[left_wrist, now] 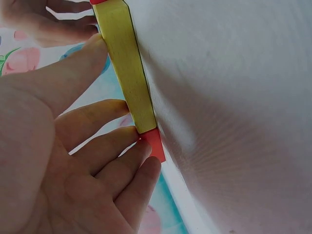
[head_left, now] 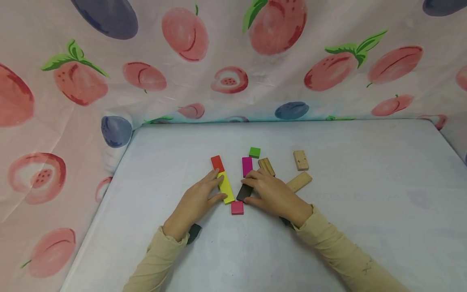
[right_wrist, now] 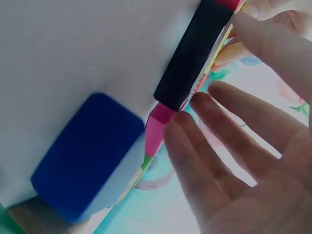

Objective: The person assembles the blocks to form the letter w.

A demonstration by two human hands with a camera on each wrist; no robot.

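In the head view, the left hand point(head_left: 197, 202) rests its fingertips and thumb along the left edge of a yellow block point(head_left: 227, 188). A red block point(head_left: 217, 163) adjoins its far end. The right hand point(head_left: 271, 192) touches a black block point(head_left: 244, 192) with thumb near one end and fingers toward the other. In the right wrist view, these fingers look fairly straight beside the black block point(right_wrist: 195, 53). A magenta block point(head_left: 247, 166) lies beyond it, and a pink block point(head_left: 237, 208) sits at the near ends of the yellow and black blocks.
A green block point(head_left: 254, 152), a striped wooden block point(head_left: 266, 166) and two plain wooden blocks, one upper point(head_left: 300, 160) and one lower point(head_left: 300, 181), lie on the white table point(head_left: 365, 235). A blue block point(right_wrist: 90, 156) shows near the right hand. Fruit-patterned cloth point(head_left: 270, 93) hangs behind.
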